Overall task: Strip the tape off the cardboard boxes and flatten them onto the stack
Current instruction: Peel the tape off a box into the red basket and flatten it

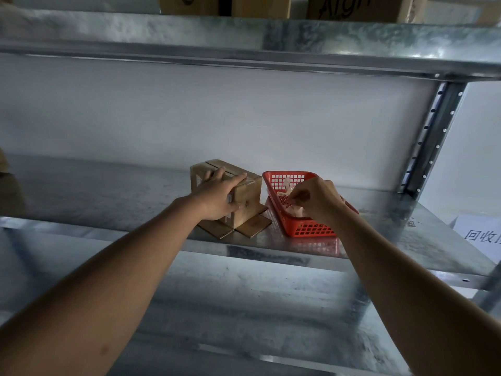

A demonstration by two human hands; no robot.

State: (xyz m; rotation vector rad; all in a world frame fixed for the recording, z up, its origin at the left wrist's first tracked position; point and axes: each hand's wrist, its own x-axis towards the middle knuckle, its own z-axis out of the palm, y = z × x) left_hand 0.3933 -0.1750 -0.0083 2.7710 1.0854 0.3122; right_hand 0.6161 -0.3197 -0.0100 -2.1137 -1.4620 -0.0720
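A small brown cardboard box [248, 194] stands on the metal shelf [108, 196], its bottom flaps splayed out flat toward me. My left hand [218, 195] grips the box over its top and near side. To its right sits a red plastic basket [303, 226] holding crumpled clear tape [294, 210]. My right hand [315, 199] hovers over the basket with fingertips pinched together; whether a strip of tape is between them is hard to tell.
An upper metal shelf [244, 42] carries more cardboard boxes [260, 5]. A perforated upright post [431, 137] stands at the right. A white paper sign [479, 234] lies at the shelf's right end. A brown object [8, 191] sits at the far left edge.
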